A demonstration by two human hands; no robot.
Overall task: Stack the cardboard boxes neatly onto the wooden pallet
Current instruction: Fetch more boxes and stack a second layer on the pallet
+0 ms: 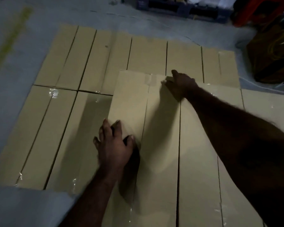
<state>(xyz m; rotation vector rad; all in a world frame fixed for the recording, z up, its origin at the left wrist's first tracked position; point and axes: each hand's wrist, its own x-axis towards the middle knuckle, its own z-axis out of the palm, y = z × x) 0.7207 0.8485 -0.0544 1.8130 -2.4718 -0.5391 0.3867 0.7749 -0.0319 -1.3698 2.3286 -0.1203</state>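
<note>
Nearest: left hand, fingers straight and spread, pressed against the left long edge of the long tan cardboard box, thumb on its top face. Grip released, nothing enclosed.

Box lying flat in the upper layer, touching a like neighbour box on its right. Set over the lower layer of tan cardboard boxes, which shows to the left and beyond. Wooden pallet not seen, presumably hidden beneath the stack.

Further along: right hand at the far end of the same box, just beside a strip of clear tape over the centre seam. Motion blur here, so cannot tell whether that grip hooks over the far edge or presses flat.

Handling, as judged: stiff, sealed carton, long enough to need both hands. Weight unknown. Face smooth and tape glossy, so likely to slide readily on the layer below. Best taken by the end edges or pushed square on the long side, clear of the seam. Corners prone to crushing if knocked.

Step judged: nudging the box flush with its neighbours.

Beyond: grey concrete floor, then a dark pallet-like frame and a red object at the far edge, well apart from the stack.
</note>
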